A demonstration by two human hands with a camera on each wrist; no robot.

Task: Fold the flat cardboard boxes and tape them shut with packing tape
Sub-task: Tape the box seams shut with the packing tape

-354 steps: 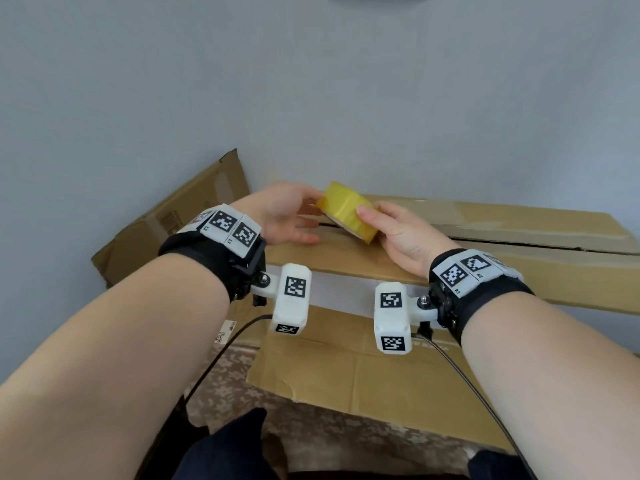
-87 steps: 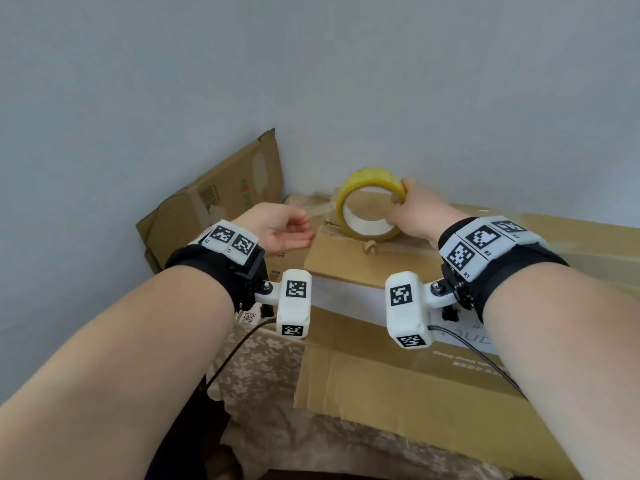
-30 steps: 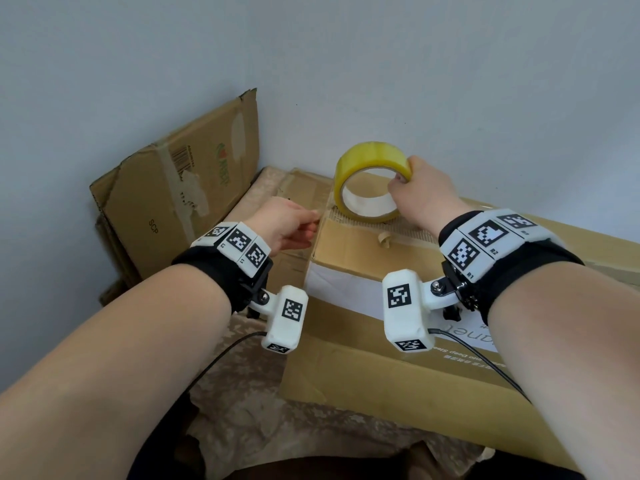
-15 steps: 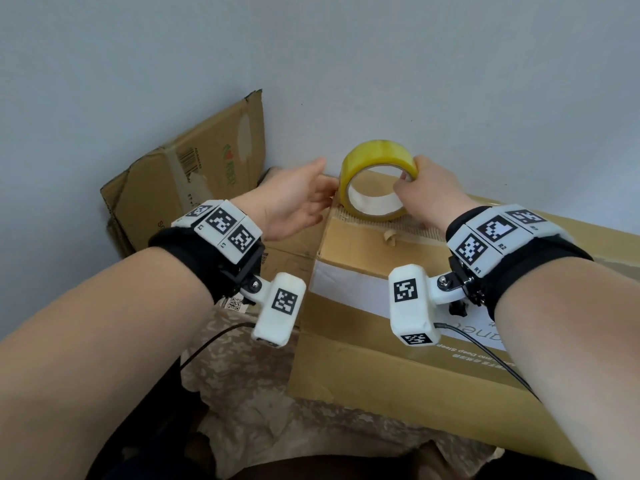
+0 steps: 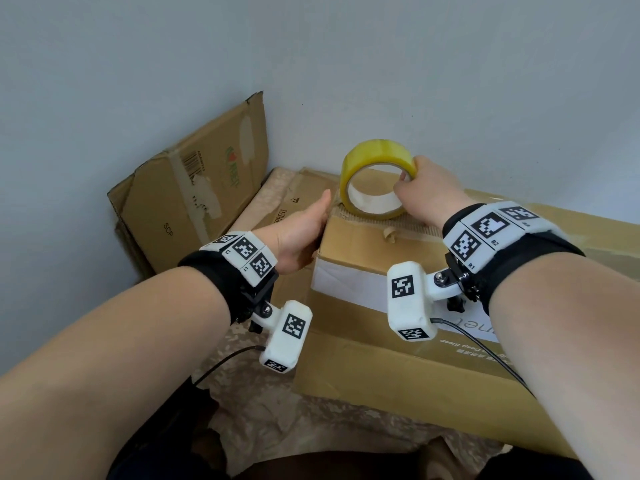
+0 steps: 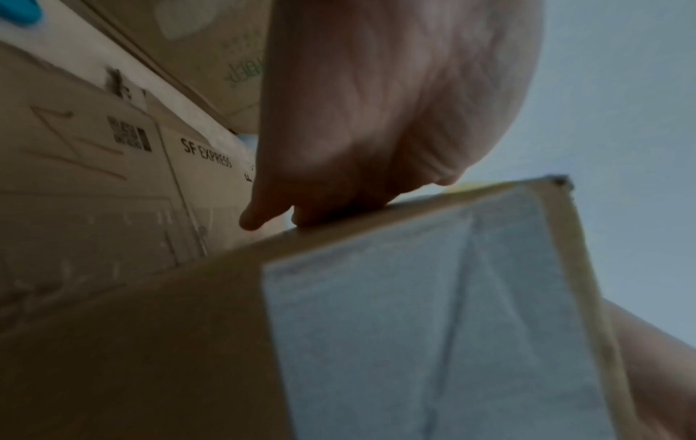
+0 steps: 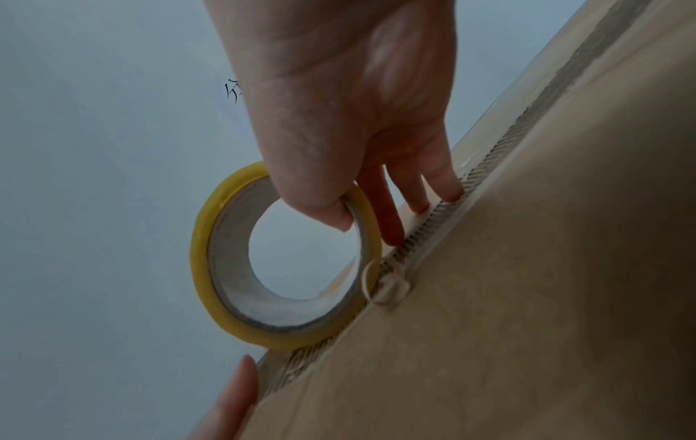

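The right hand [image 5: 424,194] pinches the tape [image 5: 375,180], stood upright on the box [image 5: 349,237]; its left end is pressed by the flat left hand [image 5: 301,233].

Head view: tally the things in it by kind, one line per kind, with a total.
Tape rolls: 1, the yellow tape roll, standing on edge on the box, pinched by the right hand.
Folded boxes: 1, the cardboard box, steadied at its end by the left hand.
Flat cardboard pieces: 2, the leaning cardboard and the flat SF Express carton.
Total: 4.
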